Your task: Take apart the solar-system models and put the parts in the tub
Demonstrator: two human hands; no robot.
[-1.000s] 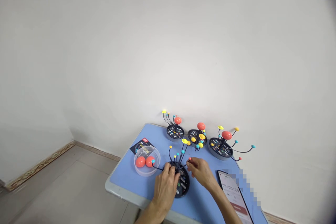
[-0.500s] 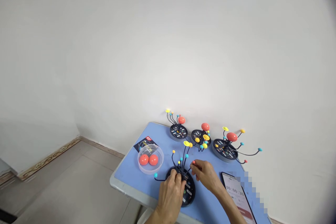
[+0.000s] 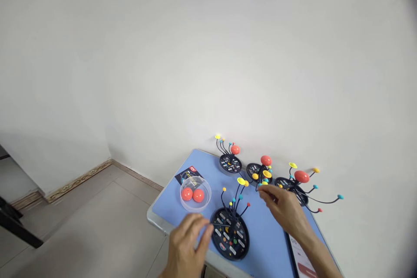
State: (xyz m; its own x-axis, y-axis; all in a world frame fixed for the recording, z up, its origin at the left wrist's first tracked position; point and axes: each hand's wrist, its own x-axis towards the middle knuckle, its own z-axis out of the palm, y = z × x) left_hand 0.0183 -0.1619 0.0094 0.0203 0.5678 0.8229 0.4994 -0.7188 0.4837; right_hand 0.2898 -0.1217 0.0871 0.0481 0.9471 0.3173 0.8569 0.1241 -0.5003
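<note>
The nearest solar system model (image 3: 239,247) has a round black base with printed labels, and thin black rods rise from its middle to small yellow, orange, turquoise and red balls. At its left side my left hand (image 3: 187,243), slightly blurred, pinches the outer end of a low black rod (image 3: 222,225); the ball on that end is hidden by the fingers. My right hand (image 3: 288,213) is raised beyond the base's right side. Its thumb and fingertips are pressed together in front of the middle model (image 3: 252,168). Whether anything is between them cannot be made out.
Two red balls (image 3: 198,195) lie in a clear round tub (image 3: 208,200), by a dark printed card (image 3: 180,177). Two more models stand along the wall, one at the back left (image 3: 224,165), one at the right (image 3: 301,177). A phone (image 3: 302,260) lies at the blue table's (image 3: 166,197) right.
My left hand has moved off the nearest model's middle to its left rod. My right hand has let go of the red-ball rod and moved up and right. The view has shifted left.
</note>
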